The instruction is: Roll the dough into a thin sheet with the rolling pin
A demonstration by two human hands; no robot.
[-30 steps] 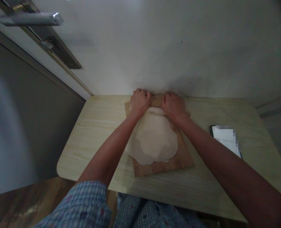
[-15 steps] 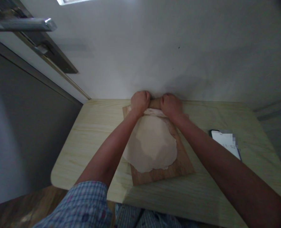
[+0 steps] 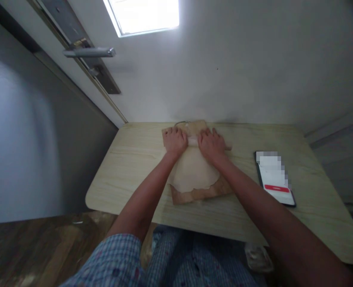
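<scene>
A thin, wide sheet of dough [image 3: 194, 171] lies on a wooden board [image 3: 200, 195] on the table. Across its far part runs a rolling pin [image 3: 192, 141], its right end showing past my right hand. My left hand [image 3: 176, 140] is closed over the left part of the pin, fingers curved forward across it. My right hand [image 3: 211, 144] grips the pin further right in the same way, with its fingers slightly apart. Between the hands a short stretch of the pin shows. The pin's left end is hidden under my left hand.
A phone [image 3: 273, 179] with a lit screen lies on the table [image 3: 125, 167] to the right. The table's far edge meets a pale door [image 3: 218, 95] with a metal handle [image 3: 89, 52] and a bright window pane [image 3: 146, 16]. A grey panel stands at left.
Both hands and the rolling pin have come back toward me from the board's far edge, onto the dough. My fingers have loosened from fists. The view has tilted up, showing more window.
</scene>
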